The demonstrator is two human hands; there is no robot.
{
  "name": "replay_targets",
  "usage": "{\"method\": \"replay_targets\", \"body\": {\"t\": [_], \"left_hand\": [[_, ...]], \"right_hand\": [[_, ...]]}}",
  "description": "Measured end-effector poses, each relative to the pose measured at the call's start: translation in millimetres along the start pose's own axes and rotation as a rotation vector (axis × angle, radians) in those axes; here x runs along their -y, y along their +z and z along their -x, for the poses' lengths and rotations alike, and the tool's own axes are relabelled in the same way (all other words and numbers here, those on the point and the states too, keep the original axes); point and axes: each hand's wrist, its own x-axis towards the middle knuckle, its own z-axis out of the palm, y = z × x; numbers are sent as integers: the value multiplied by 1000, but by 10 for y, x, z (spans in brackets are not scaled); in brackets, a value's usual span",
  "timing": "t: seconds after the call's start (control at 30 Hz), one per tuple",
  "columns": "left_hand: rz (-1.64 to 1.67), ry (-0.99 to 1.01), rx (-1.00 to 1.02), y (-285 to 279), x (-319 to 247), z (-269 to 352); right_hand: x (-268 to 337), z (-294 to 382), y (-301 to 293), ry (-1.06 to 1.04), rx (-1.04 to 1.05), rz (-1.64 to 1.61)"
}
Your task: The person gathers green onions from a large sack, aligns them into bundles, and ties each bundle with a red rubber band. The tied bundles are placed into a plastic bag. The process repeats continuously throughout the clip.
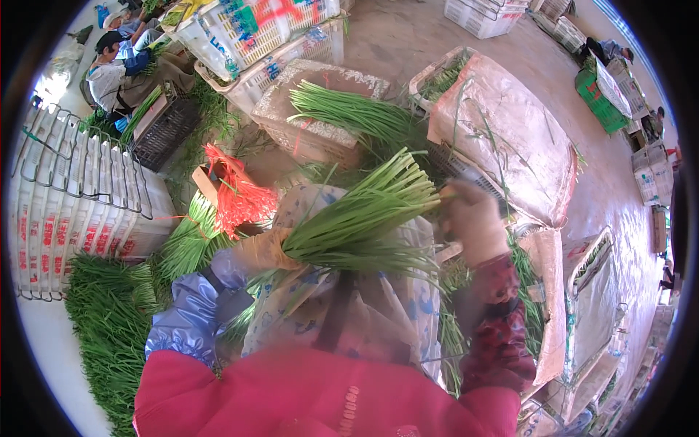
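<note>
A thick bunch of long green stalks (360, 218), perhaps garlic chives or scapes, lies across my lap, its pale cut ends toward the upper right. My left hand (267, 250), in a tan glove or wrap, is closed round the leafy part of this bunch. Blurred by motion, my right hand (472, 218) is at the pale ends on the right; whether its fingers pinch a stalk cannot be told. A patterned plastic apron (382, 311) covers my lap. Beyond it, another bunch of stalks (349, 112) rests on a cloth-topped crate (327, 82).
Red ties (237, 191) hang left of my lap, above tied bunches (191, 246). Stacked white crates (82, 202) and a large green heap (112, 338) lie left. A covered crate (502, 131) stands ahead right. A person (120, 76) sits at the upper left.
</note>
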Motion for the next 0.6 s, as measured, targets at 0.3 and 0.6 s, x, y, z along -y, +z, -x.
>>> {"method": "replay_targets", "body": {"t": [0.3,0.6], "left_hand": [[-156,-67,88,-61,-219,-66],[-95,-68,85,-117,-84,-130]], "right_hand": [[384,-459,-431,-54,360,137],[375,-671,243,-173,211,157]]}}
